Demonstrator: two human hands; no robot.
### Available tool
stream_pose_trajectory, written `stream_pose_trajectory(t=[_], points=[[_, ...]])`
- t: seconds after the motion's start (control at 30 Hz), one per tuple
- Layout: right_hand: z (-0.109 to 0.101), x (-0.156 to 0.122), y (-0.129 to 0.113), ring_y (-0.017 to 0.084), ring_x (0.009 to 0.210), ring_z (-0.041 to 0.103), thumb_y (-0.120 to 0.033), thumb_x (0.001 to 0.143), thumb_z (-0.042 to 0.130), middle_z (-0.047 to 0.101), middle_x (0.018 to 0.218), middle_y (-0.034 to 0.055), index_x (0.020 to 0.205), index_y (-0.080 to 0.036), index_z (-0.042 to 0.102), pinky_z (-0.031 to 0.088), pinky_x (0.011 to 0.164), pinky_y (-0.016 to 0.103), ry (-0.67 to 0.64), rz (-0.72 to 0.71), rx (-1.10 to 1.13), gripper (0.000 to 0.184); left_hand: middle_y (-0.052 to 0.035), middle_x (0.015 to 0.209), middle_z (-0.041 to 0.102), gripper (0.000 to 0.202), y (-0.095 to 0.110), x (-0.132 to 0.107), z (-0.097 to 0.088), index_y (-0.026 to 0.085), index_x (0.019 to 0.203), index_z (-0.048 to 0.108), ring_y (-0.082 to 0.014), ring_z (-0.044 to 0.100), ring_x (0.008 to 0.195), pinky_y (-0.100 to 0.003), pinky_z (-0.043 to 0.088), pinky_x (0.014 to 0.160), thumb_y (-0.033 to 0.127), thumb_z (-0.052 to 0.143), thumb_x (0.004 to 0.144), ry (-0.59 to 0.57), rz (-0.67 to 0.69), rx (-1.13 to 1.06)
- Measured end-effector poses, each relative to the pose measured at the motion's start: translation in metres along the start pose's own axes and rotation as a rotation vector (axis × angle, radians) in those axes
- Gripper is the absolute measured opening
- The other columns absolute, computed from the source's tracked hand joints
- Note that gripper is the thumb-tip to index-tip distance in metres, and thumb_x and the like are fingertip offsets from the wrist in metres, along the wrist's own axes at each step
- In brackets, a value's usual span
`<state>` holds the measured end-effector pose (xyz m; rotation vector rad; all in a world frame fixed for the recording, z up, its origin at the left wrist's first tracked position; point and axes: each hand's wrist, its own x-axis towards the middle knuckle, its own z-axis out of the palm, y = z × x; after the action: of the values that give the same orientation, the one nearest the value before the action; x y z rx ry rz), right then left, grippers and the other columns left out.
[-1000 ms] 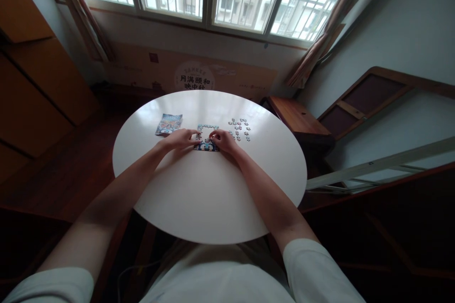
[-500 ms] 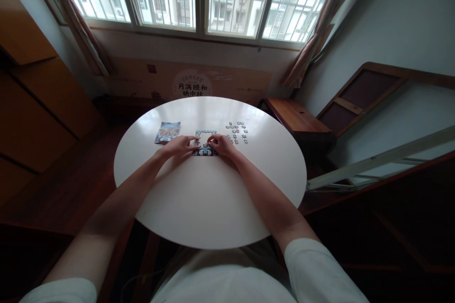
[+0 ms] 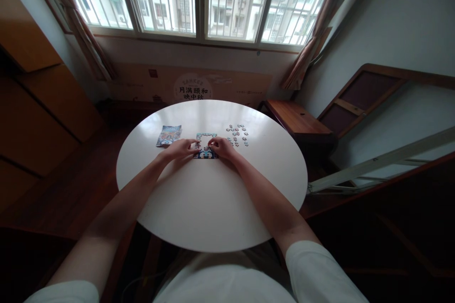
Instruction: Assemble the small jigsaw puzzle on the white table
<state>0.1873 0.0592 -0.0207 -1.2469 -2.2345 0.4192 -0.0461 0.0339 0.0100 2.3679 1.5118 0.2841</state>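
A partly built jigsaw puzzle (image 3: 205, 146) lies at the far middle of the round white table (image 3: 209, 199). My left hand (image 3: 179, 148) rests at its left edge, fingers curled with the tips on the pieces. My right hand (image 3: 221, 147) sits at its right edge, fingertips pinched together over the puzzle; whether a piece is between them is too small to see. Several loose puzzle pieces (image 3: 237, 134) are spread just right of the puzzle.
A small printed picture card (image 3: 169, 135) lies left of the puzzle. Behind the table are a cardboard panel with printed characters (image 3: 194, 89) and barred windows. A wooden side table (image 3: 296, 120) stands to the right, wooden cabinets (image 3: 39, 99) to the left.
Both hands stay at the puzzle's edges with only slight finger movement. The camera has tipped a little, so the table sits lower in view.
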Motion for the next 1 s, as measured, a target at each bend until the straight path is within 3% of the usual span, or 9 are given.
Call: stream_pose_trajectory(t=[1.0], points=[[-0.0027, 0.0004, -0.0043, 0.013, 0.071, 0.056, -0.016, 0.083, 0.059, 0.068, 0.077, 0.0005, 0.093, -0.021, 0.075, 0.039, 0.069, 0.022, -0.012, 0.018, -0.014, 0.02, -0.0009, 0.068, 0.063, 0.064, -0.0021, 0.0021, 0.0019, 0.018, 0.134, 0.061, -0.0153, 0.053, 0.059, -0.024, 0.03, 0.056, 0.059, 0.054, 0.085, 0.009, -0.006, -0.002]])
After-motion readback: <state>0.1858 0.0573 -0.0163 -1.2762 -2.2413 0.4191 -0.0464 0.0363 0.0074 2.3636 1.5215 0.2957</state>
